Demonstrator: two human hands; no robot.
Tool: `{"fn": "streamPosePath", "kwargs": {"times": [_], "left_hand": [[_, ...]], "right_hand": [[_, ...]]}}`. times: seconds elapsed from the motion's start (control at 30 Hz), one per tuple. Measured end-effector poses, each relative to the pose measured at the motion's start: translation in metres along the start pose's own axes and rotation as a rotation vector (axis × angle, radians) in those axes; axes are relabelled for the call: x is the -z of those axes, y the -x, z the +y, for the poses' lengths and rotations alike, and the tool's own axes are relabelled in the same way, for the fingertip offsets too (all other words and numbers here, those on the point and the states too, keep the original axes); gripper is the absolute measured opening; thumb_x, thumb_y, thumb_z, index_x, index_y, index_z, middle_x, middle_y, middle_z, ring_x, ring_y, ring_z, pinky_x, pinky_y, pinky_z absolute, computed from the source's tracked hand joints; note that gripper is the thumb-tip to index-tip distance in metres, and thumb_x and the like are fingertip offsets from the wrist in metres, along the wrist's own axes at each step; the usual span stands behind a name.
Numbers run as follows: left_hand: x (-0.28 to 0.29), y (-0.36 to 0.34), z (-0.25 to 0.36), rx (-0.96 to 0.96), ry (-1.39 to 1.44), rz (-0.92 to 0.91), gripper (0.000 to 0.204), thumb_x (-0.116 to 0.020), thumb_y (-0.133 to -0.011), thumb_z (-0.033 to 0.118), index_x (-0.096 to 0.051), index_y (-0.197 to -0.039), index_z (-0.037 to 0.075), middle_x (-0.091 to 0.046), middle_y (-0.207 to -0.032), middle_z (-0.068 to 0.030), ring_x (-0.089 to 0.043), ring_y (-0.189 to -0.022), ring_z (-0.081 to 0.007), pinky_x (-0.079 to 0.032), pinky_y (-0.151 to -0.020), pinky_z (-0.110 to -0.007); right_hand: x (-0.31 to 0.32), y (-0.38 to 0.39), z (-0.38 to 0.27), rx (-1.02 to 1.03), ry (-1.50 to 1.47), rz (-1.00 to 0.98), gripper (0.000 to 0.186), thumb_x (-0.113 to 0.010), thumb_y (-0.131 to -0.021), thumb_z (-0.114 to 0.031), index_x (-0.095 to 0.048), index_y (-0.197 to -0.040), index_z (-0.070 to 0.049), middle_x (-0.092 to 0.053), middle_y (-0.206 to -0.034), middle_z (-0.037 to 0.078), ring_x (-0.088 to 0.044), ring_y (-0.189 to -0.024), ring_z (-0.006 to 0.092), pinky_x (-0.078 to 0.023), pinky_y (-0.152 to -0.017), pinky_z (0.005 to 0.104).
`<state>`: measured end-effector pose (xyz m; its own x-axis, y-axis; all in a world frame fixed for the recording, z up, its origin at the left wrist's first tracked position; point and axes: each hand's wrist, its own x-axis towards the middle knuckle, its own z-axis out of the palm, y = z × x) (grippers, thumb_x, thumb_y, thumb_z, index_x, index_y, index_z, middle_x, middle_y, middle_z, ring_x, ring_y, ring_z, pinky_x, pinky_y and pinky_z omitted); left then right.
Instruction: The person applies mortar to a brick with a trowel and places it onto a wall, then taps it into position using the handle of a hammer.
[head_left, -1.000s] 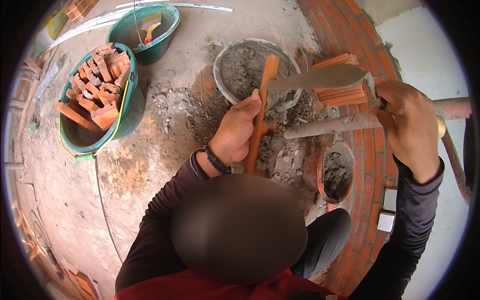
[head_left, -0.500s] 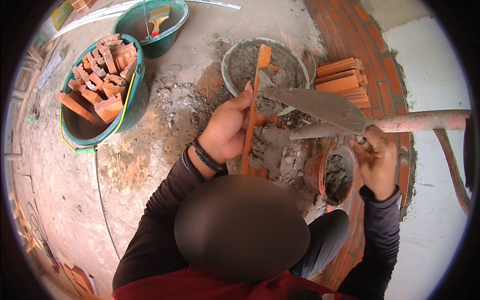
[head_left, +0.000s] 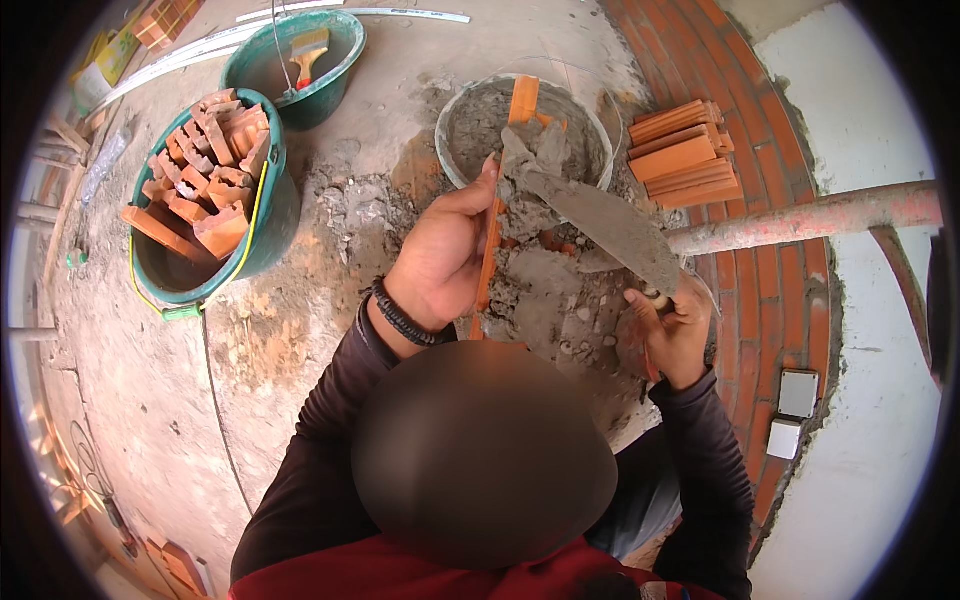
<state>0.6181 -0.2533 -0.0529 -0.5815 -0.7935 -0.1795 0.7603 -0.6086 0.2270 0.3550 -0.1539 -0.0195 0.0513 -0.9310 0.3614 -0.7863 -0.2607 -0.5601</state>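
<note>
My left hand (head_left: 435, 260) grips a long orange clay tile (head_left: 523, 95) along its left edge; grey mortar (head_left: 530, 290) covers much of the tile's upper face. My right hand (head_left: 670, 330) is closed on the handle of a steel trowel (head_left: 605, 225), whose mortar-smeared blade lies across the tile's upper part, pointing up and left. Behind the tile is a round tub (head_left: 455, 120) of wet mortar. A small red bucket (head_left: 635, 345) is mostly hidden behind my right hand.
A green bucket (head_left: 152, 278) of broken tile pieces stands left. Behind it a green tub (head_left: 340, 55) holds a paintbrush. Stacked tiles (head_left: 680, 150) lie right of the mortar tub. A pipe (head_left: 800, 220) crosses before the brick strip (head_left: 760, 300) and white wall (head_left: 870, 120).
My right hand has moved down and left with the trowel, whose blade now angles upward across the tile. My left hand has shifted slightly left. More mortar shows on the tile.
</note>
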Motion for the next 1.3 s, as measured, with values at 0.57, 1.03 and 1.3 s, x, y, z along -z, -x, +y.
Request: {"fn": "streamPosePath", "kwargs": {"times": [0.57,1.03,1.3], "left_hand": [[0.057,0.032,0.022,-0.218,0.113,0.030,0.044,-0.041,-0.106,0.032,-0.046,-0.140,0.004,-0.058,-0.134,-0.0148,-0.058,-0.118,-0.0349,-0.046,-0.101,-0.053],[0.086,0.036,0.008,-0.221,0.155,0.180,0.047,-0.040,-0.106,0.038,-0.045,-0.141,0.007,-0.056,-0.135,-0.0149,-0.056,-0.119,-0.0355,-0.045,-0.104,-0.053],[0.094,0.027,0.005,-0.217,0.222,0.155,0.047,-0.043,-0.105,0.039,-0.047,-0.139,0.007,-0.060,-0.127,-0.0140,-0.058,-0.115,-0.0358,-0.045,-0.102,-0.054]], "right_hand": [[0.008,-0.099,0.000,-0.068,0.516,-0.335,0.018,-0.068,-0.087,-0.017,-0.062,-0.090,0.000,-0.064,-0.084,0.021,-0.065,-0.075,0.0382,-0.048,-0.066,0.0468],[-0.039,-0.177,-0.017,0.239,1.060,-0.709,0.018,-0.053,-0.088,-0.009,-0.068,-0.095,-0.001,-0.069,-0.095,0.020,-0.069,-0.089,0.0378,-0.056,-0.079,0.0467],[-0.011,-0.163,-0.009,0.133,0.996,-0.739,0.016,-0.056,-0.084,-0.010,-0.066,-0.092,0.000,-0.066,-0.095,0.020,-0.066,-0.091,0.0382,-0.053,-0.080,0.0482]]}}
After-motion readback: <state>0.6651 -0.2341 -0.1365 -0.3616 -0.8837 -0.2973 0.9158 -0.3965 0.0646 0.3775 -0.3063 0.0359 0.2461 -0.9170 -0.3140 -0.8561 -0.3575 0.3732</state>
